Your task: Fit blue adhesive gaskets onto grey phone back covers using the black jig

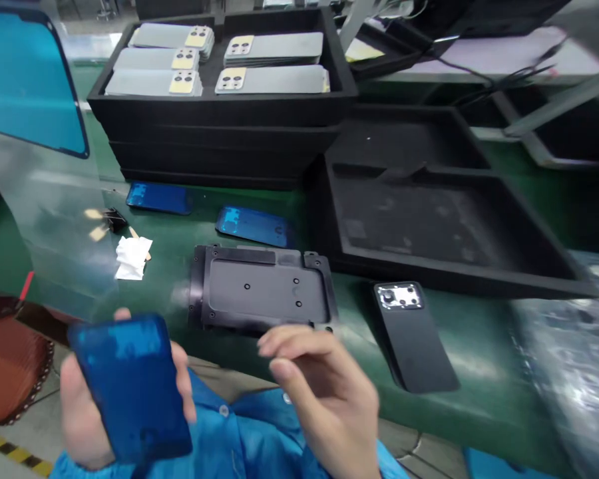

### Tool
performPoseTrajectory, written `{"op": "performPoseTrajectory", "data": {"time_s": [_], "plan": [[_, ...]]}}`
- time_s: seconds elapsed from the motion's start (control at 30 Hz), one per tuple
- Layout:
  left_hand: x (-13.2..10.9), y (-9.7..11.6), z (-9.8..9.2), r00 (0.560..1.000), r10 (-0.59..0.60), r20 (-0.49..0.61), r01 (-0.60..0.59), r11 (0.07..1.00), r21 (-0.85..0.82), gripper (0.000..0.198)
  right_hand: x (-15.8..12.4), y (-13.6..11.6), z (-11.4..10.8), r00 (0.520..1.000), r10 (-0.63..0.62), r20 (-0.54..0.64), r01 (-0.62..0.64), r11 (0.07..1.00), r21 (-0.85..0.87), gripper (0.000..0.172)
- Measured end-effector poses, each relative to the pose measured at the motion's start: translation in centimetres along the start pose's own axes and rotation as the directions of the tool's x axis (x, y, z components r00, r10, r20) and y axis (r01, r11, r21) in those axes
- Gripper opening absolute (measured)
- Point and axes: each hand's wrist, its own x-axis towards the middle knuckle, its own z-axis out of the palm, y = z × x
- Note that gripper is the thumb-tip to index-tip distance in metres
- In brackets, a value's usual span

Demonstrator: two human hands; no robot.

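Note:
My left hand (87, 412) is closed around a blue film-covered phone (132, 392), tilted, with fingers along both long edges. My right hand (329, 392) hangs over the front of the table, loosely curled, thumb a little apart from the fingers, with nothing visible in it. Just beyond it lies a dark metal fixture (269, 293) with a phone-shaped recess. Behind that fixture rest two more blue-filmed phones, one to the left (160, 198) and one nearer the middle (254, 226). A black phone (414, 346) with a silver camera patch lies to the right.
A stack of black trays (219, 116) holds piles of silver back panels (274, 80). Shallow black trays (459, 279) stand at right beside clear plastic trays (579, 372). A crumpled white wipe (132, 258) and a black binder clip (114, 219) lie left. A blue sheet (24, 73) stands upper left.

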Motion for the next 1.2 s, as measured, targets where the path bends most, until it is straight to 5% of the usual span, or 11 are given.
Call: {"op": "performPoseTrajectory", "data": {"time_s": [0.07,0.13,0.2,0.3,0.57,1.07,1.2], "plan": [[0.7,1.0,0.5,0.999,0.001,-0.043,-0.004,0.998,-0.065,0.061,-1.2,0.4,0.7,0.953,0.132,0.272,-0.131,0.991,-0.023,0.005],[1.6,1.5,0.7,0.993,0.003,-0.115,-0.013,0.996,-0.088,0.064,-2.2,0.9,1.9,0.824,0.287,0.489,-0.286,0.955,-0.078,0.008],[2.3,1.5,0.8,0.983,-0.029,-0.179,0.009,0.994,-0.113,0.067,-2.9,1.3,3.3,0.716,0.389,0.580,-0.421,0.903,-0.085,0.018],[2.9,1.3,0.8,0.965,-0.102,-0.242,0.069,0.988,-0.140,0.072,-2.9,1.9,4.7,0.665,0.437,0.606,-0.527,0.849,-0.034,0.032],[3.5,1.6,1.1,0.910,-0.083,-0.406,0.054,0.995,-0.081,0.076,-2.5,3.1,5.3,0.625,0.459,0.631,-0.607,0.795,0.023,0.045],[3.9,1.4,1.0,0.891,-0.047,-0.451,0.043,0.999,-0.019,0.071,-2.7,4.0,5.6,0.613,0.460,0.642,-0.657,0.749,0.091,0.054],[2.8,0.7,1.0,0.907,0.166,-0.387,-0.145,0.986,0.083,0.061,-4.2,3.6,4.9,0.683,0.494,0.538,-0.629,0.772,0.090,0.044]]}}
